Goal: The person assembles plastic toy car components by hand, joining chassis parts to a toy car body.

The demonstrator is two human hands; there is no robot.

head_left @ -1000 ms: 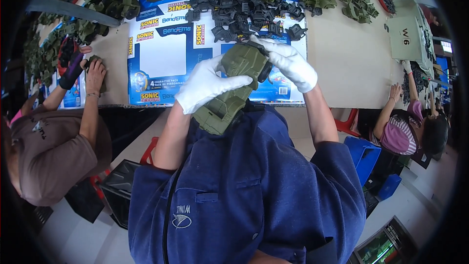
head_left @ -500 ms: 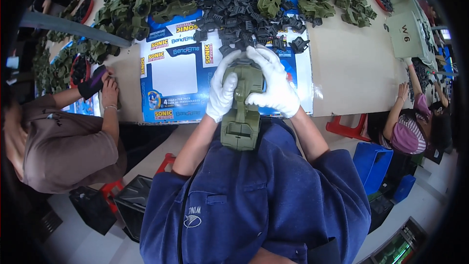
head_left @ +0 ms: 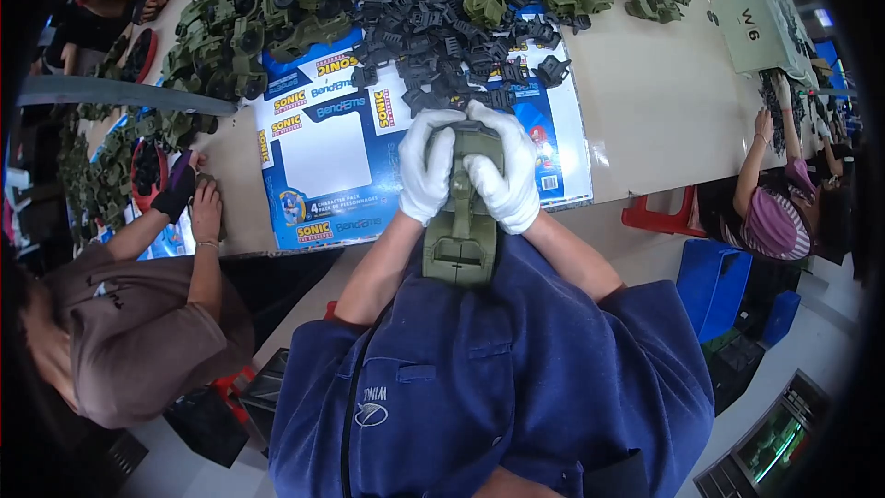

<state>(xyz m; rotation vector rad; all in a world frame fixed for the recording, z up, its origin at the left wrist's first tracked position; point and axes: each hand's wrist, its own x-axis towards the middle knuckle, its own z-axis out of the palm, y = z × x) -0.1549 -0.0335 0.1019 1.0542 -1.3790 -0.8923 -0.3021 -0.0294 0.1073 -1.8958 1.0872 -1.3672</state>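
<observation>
Both my hands wear white gloves and grip an olive-green plastic toy truck body [head_left: 460, 256] in front of my chest, its open bed end toward me. My left hand [head_left: 428, 166] wraps the left side, with the thumb on top. On the right side, my right hand [head_left: 505, 171] curls round the far end, its thumb pressed on the top of the body. The far end lies under my fingers, so any small part there is hidden. Just beyond my fingertips is a heap of black plastic parts [head_left: 419, 23] on a blue and white printed card sheet [head_left: 396, 134].
Piled olive-green toy vehicles [head_left: 249, 9] lie along the far side of the table [head_left: 645, 101]. A pale green bin [head_left: 751, 23] stands far right. Co-workers sit at both sides; the left one's hands [head_left: 205, 207] rest by a red tray [head_left: 147, 171]. Blue crates [head_left: 710, 286] stand at right.
My right hand has closed in, its thumb moving left onto the truck body's top. Both hands remain on the body, and the whole view has tilted slightly.
</observation>
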